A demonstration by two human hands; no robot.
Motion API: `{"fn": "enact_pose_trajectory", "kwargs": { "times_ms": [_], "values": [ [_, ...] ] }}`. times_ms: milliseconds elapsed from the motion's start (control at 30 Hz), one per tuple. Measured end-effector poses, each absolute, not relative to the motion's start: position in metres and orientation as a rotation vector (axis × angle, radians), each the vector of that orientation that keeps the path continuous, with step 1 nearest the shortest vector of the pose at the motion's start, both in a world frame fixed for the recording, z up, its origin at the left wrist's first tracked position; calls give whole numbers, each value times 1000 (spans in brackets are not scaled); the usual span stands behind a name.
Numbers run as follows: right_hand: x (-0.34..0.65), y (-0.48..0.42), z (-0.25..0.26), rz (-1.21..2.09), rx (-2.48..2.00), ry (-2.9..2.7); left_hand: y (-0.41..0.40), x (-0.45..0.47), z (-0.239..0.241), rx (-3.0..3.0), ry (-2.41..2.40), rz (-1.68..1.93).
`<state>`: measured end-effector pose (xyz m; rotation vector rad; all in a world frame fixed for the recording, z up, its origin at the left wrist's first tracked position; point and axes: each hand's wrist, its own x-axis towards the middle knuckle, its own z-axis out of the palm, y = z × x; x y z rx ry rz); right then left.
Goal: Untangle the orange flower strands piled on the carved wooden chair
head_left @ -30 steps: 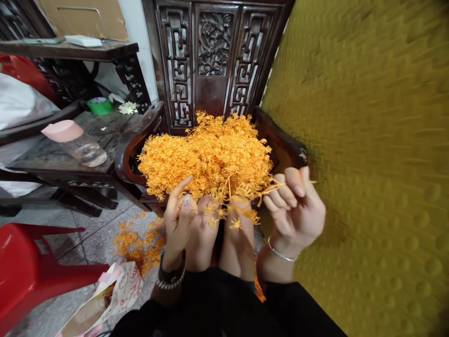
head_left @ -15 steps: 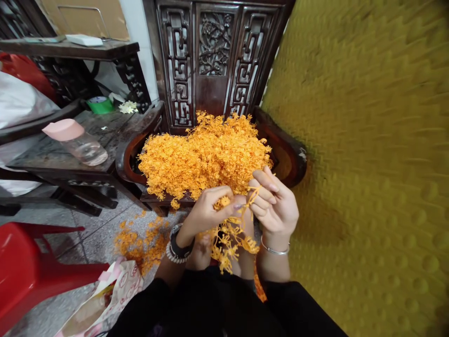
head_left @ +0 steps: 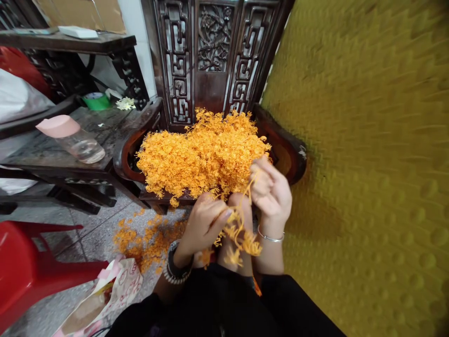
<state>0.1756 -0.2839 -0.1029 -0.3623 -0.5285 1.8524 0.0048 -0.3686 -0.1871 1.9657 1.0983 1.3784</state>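
Note:
A stringy orange artificial flower sprig (head_left: 238, 227) hangs over my lap, its loose blossoms blurred by motion. My right hand (head_left: 271, 187), with a silver bangle at the wrist, pinches the upper end of its stem; the fingers are smeared. My left hand (head_left: 206, 222), wearing a dark band and beads, is curled closed beside the sprig, with orange bits showing at its fingers. Its palm is hidden. Just beyond both hands, a large heap of similar orange sprigs (head_left: 203, 157) covers the seat of a carved dark wooden chair (head_left: 210, 91).
Orange scraps (head_left: 147, 238) litter the tiled floor near a printed bag (head_left: 121, 285) and a red plastic stool (head_left: 21, 271). On the wooden bench at left lie a pink-capped bottle (head_left: 75, 140) and green tape (head_left: 96, 101). A yellow-green padded surface (head_left: 368, 164) rises at right.
My right hand has moved slightly left and up with the stem. My left hand has turned and closed more, hiding the blossoms seen in it before. The hanging blossoms have swung.

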Motion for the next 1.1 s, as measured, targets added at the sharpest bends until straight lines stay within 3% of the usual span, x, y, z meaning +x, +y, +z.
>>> {"fn": "enact_pose_trajectory", "kwargs": {
  "times_ms": [133, 333, 600, 800, 1100],
  "values": [
    [207, -274, -89, 1541, -67, -421, -401, -19, -204, 1665, 980, 1446],
    [192, -278, -90, 1888, -130, -671, -387, -28, -203, 1182, 984, 1515],
    [176, -271, -103, 2046, -208, -873, -336, -20, -180, 1667, 1014, 1472],
    [159, -274, -101, 1897, -372, -959, -338, 5, -175, 2041, 1067, 1201],
    [161, -262, -140, 1652, -594, -1242, -337, 7, -186, 1684, 1093, 1361]
  ]
}}
